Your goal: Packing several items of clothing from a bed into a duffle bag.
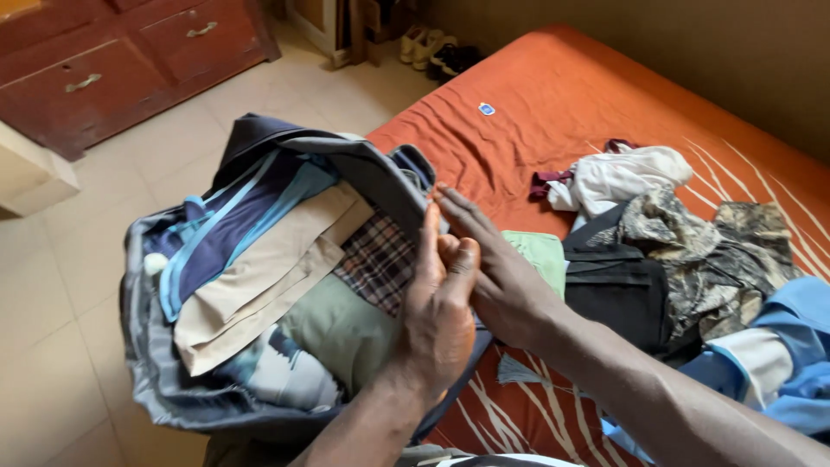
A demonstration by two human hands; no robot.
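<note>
An open grey and blue bag (pixel 151 346) rests on the near corner of the bed, packed with folded clothes: a beige piece (pixel 259 277), a plaid piece (pixel 376 259) and a pale green piece (pixel 341 329). My left hand (pixel 437 303) and my right hand (pixel 501 272) meet at the bag's right edge, palms close together. The fingers of both touch the grey rim (pixel 380 177) of the bag. Whether either hand pinches the fabric is hidden by the other hand.
Loose clothes lie on the orange bedsheet (pixel 536 95): a white garment (pixel 618 177), a camouflage one (pixel 709 251), a black one (pixel 618 290), a blue one (pixel 800 346). A red-brown wooden dresser (pixel 112 69) stands across the tiled floor (pixel 52 285). Shoes (pixel 437 52) sit by the wall.
</note>
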